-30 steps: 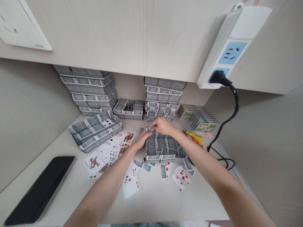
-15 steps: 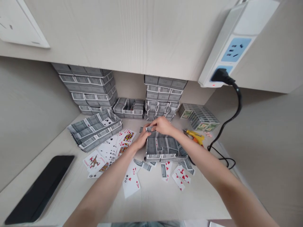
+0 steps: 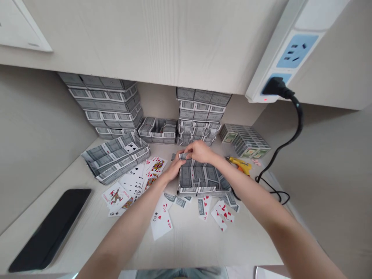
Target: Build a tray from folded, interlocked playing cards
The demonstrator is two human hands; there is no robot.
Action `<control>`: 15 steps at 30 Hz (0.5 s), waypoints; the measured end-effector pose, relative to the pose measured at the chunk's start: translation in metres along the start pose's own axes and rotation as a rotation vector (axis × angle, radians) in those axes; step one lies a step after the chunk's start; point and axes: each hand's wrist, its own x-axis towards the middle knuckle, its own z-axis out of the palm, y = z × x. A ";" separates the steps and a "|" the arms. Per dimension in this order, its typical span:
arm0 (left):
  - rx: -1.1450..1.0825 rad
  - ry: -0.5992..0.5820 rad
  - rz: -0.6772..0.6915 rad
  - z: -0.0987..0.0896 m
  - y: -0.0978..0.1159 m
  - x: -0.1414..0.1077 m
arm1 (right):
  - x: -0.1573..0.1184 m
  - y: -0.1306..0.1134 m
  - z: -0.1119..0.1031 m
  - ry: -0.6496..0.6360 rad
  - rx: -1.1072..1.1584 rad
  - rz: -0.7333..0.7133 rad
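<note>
A low open box made of playing cards (image 3: 203, 180) lies before me, grey card backs showing. My left hand (image 3: 174, 166) is closed on its far left corner, fingers outside the wall and thumb near the rim. Beside it, my right hand (image 3: 200, 152) pinches the upper edge of the same corner. The fingertips of both hands almost meet there; a small piece of card shows between them. Loose playing cards (image 3: 161, 221) lie in front of the box, and more face-up cards (image 3: 134, 181) are spread to its left.
A longer card box (image 3: 119, 155) sits at left. Stacked card boxes (image 3: 109, 102) and another stack (image 3: 203, 110) stand at the back. A yellow glue gun (image 3: 241, 164) lies right, near a black cable (image 3: 299, 124) from a power strip (image 3: 293, 50). A black flat object (image 3: 49, 228) lies front left.
My view has shifted slightly. Both hands stay at the same corner of the card box, with only slight finger movement.
</note>
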 end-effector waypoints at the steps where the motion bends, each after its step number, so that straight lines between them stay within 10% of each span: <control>1: 0.007 -0.003 0.000 0.000 0.000 0.000 | -0.001 -0.001 -0.001 -0.012 -0.031 -0.013; 15: 0.069 -0.009 0.023 -0.002 0.000 0.000 | 0.011 -0.016 -0.010 -0.194 -0.258 -0.013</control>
